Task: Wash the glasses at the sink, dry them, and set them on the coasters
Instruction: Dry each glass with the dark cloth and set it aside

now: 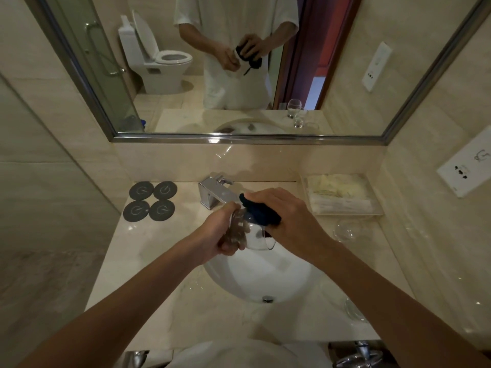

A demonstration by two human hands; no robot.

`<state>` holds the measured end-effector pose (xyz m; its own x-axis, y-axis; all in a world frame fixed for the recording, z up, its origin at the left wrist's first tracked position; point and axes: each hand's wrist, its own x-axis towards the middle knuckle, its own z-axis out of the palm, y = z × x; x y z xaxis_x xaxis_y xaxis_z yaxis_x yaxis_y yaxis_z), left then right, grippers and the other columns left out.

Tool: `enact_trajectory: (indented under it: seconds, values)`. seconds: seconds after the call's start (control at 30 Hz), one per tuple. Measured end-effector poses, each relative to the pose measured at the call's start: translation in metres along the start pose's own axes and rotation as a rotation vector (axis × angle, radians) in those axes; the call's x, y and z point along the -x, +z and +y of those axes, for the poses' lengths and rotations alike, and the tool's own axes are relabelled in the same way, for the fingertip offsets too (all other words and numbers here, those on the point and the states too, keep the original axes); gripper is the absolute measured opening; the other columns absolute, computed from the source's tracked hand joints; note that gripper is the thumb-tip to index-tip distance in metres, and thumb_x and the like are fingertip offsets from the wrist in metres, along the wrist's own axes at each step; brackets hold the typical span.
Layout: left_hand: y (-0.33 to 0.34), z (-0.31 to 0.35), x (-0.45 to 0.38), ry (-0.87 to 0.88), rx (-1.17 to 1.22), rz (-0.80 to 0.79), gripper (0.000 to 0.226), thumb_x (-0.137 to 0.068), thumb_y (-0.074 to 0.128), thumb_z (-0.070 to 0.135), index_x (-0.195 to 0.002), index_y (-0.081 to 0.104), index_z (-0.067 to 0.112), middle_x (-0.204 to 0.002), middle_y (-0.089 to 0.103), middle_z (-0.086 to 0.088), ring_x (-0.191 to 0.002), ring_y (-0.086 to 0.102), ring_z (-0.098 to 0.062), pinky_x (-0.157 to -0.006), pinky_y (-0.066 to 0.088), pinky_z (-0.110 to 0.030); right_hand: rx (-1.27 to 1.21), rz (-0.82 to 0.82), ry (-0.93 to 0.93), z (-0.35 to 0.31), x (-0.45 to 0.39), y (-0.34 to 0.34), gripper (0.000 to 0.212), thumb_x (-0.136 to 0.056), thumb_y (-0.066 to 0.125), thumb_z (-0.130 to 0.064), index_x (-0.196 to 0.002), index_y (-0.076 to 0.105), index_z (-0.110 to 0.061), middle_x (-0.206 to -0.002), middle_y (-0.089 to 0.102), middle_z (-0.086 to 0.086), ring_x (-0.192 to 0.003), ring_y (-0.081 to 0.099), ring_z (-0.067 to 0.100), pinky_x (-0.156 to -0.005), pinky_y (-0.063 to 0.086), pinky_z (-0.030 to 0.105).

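Over the white sink (292, 285) I hold a clear glass (255, 236) on its side, its rim pointing right. My left hand (221, 233) grips its base. My right hand (285, 217) presses a dark blue cloth (261, 212) against the glass's upper side. Several grey round coasters (151, 201) lie on the counter at the back left, with nothing on them. Another clear glass (346, 231) stands on the counter to the right of the sink, and a further one (354, 309) sits near the front right.
A chrome tap (216, 193) stands behind the sink, just beyond my hands. A clear tray of toiletries (342, 195) sits at the back right. The mirror (239, 62) covers the wall above, and a socket plate (467, 166) is on the right wall.
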<state>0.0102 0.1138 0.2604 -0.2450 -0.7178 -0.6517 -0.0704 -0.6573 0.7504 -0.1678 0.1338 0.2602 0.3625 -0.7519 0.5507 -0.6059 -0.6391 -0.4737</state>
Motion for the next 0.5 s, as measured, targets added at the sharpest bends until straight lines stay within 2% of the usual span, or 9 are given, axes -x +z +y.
enact_trajectory:
  seconds: [0.1, 0.2, 0.27, 0.37, 0.43, 0.5]
  values:
    - [0.003, -0.002, 0.004, 0.116, -0.065, 0.046, 0.048, -0.102, 0.033, 0.040, -0.077, 0.055, 0.006, -0.063, 0.054, -0.018, -0.042, 0.040, -0.019, -0.042, 0.023, -0.019, -0.244, -0.098, 0.304, -0.002, 0.002, 0.000, 0.045, -0.086, 0.077, -0.007, -0.126, 0.063, -0.022, -0.113, 0.069, -0.006, -0.098, 0.068, 0.012, -0.085, 0.059, 0.035]
    - [0.003, 0.002, 0.002, 0.301, -0.195, 0.099, 0.048, -0.104, 0.033, 0.044, -0.078, 0.054, 0.009, -0.057, 0.051, -0.008, -0.048, 0.044, -0.018, -0.047, 0.032, -0.023, -0.398, -0.078, 0.533, -0.002, 0.004, -0.001, 0.027, -0.092, 0.070, -0.013, -0.118, 0.066, -0.019, -0.106, 0.070, -0.011, -0.097, 0.069, 0.006, -0.088, 0.056, 0.025]
    - [0.001, 0.009, 0.001, 0.304, -0.205, 0.104, 0.052, -0.100, 0.034, 0.056, -0.080, 0.056, 0.013, -0.058, 0.052, -0.004, -0.050, 0.048, -0.016, -0.046, 0.037, -0.021, -0.449, 0.015, 0.625, -0.004, 0.006, 0.003, 0.021, -0.094, 0.068, -0.014, -0.115, 0.067, -0.018, -0.104, 0.071, -0.011, -0.097, 0.068, 0.005, -0.088, 0.054, 0.023]
    - [0.000, 0.015, -0.001, 0.253, -0.105, -0.043, 0.064, -0.087, 0.036, 0.077, -0.084, 0.053, 0.015, -0.064, 0.047, -0.003, -0.051, 0.041, -0.012, -0.051, 0.035, -0.023, -0.457, 0.224, 0.751, -0.012, 0.004, 0.013, 0.017, -0.095, 0.066, -0.015, -0.111, 0.068, -0.020, -0.101, 0.071, -0.014, -0.095, 0.067, 0.001, -0.085, 0.053, 0.021]
    - [0.004, 0.011, -0.002, 0.229, 0.077, -0.108, 0.068, -0.074, 0.056, 0.078, -0.093, 0.057, 0.013, -0.073, 0.050, -0.004, -0.059, 0.043, -0.013, -0.059, 0.036, -0.027, -0.454, 0.355, 0.834, -0.017, 0.002, 0.018, 0.015, -0.095, 0.064, -0.015, -0.109, 0.067, -0.021, -0.098, 0.069, -0.015, -0.090, 0.065, -0.004, -0.079, 0.050, 0.017]
    - [0.012, 0.007, -0.006, 0.178, 0.282, -0.140, 0.081, -0.064, 0.072, 0.072, -0.111, 0.066, 0.007, -0.091, 0.059, -0.008, -0.076, 0.051, -0.019, -0.074, 0.041, -0.031, -0.451, 0.424, 0.860, -0.021, 0.001, 0.020, 0.020, -0.093, 0.063, -0.012, -0.111, 0.067, -0.021, -0.097, 0.068, -0.016, -0.088, 0.063, -0.007, -0.076, 0.048, 0.013]
